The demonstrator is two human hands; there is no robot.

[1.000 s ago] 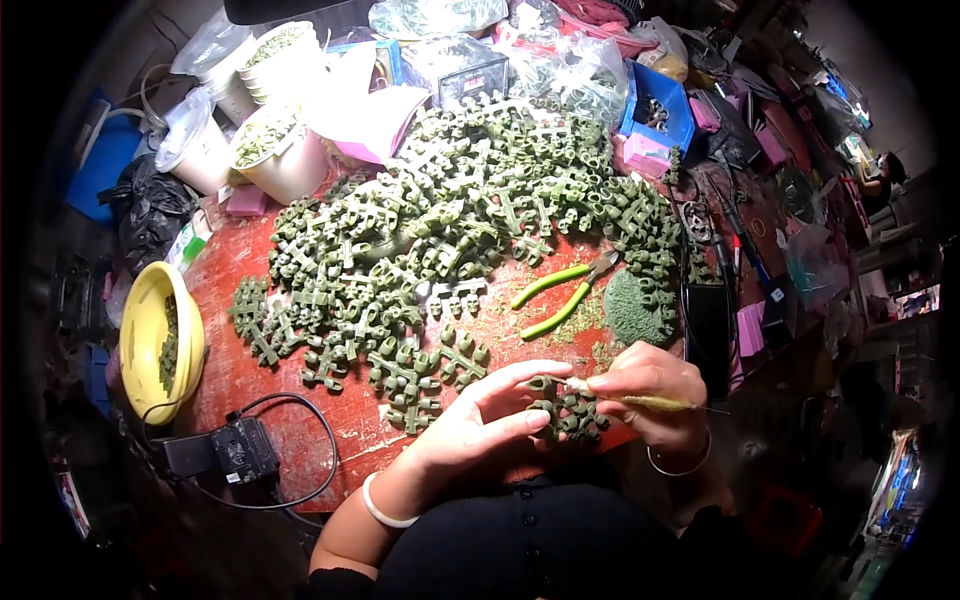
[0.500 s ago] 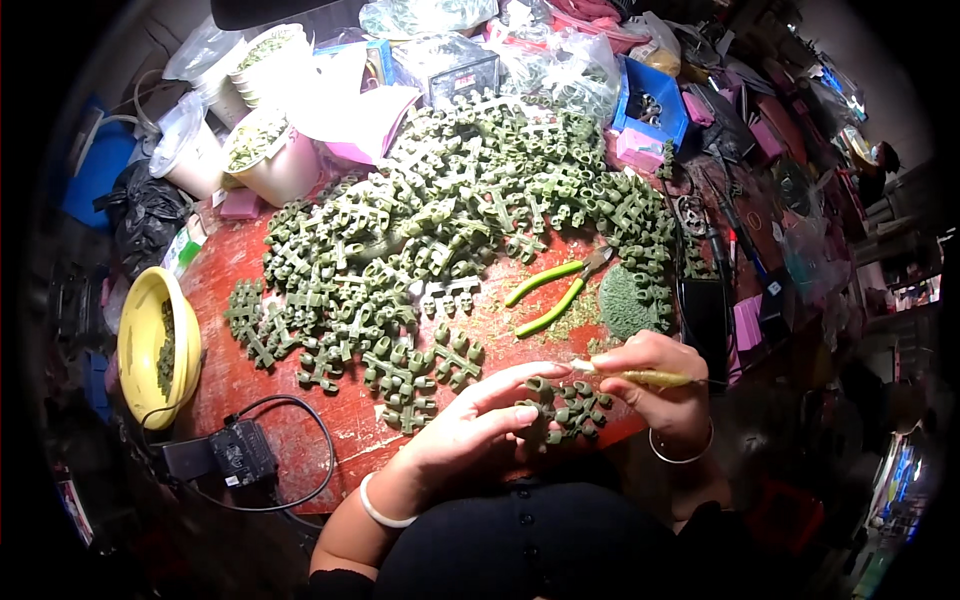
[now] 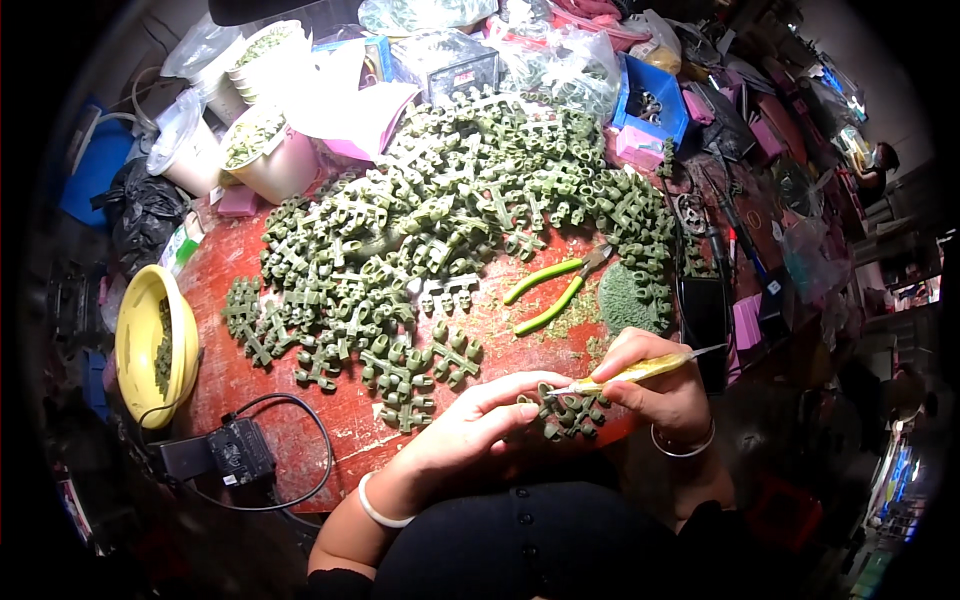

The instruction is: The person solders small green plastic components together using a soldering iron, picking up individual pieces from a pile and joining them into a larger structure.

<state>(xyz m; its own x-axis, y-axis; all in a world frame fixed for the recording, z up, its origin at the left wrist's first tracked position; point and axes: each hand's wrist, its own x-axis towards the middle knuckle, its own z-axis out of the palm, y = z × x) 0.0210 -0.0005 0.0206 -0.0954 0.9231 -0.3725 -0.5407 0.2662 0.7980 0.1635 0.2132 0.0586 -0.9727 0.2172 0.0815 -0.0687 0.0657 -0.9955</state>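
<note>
Close to the table's front edge, my left hand (image 3: 472, 416) pinches a cluster of green moulded pieces (image 3: 572, 415) between thumb and fingers. My right hand (image 3: 668, 392) grips a slim hand tool with a yellow handle (image 3: 648, 369) like a pen. Its narrow metal tip lies over the cluster, apparently touching it; a thin pointed end sticks out behind the hand. Beyond my hands lie wire cutters with green handles (image 3: 548, 318), jaws apart, among green shavings. A large heap of similar green clusters (image 3: 430, 200) covers the middle of the table.
A round green pad (image 3: 625, 300) lies right of the cutters. A yellow basin (image 3: 185, 350) stands at the left, near a black power adapter (image 3: 240, 450) with a looped cable. White tubs (image 3: 275, 170), plastic bags and a blue bin (image 3: 650, 95) line the back of the red table (image 3: 350, 425).
My right hand has tilted the yellow-handled tool, bringing its tip left and down onto the cluster. More of the tool's rear end shows. The left hand keeps its hold.
</note>
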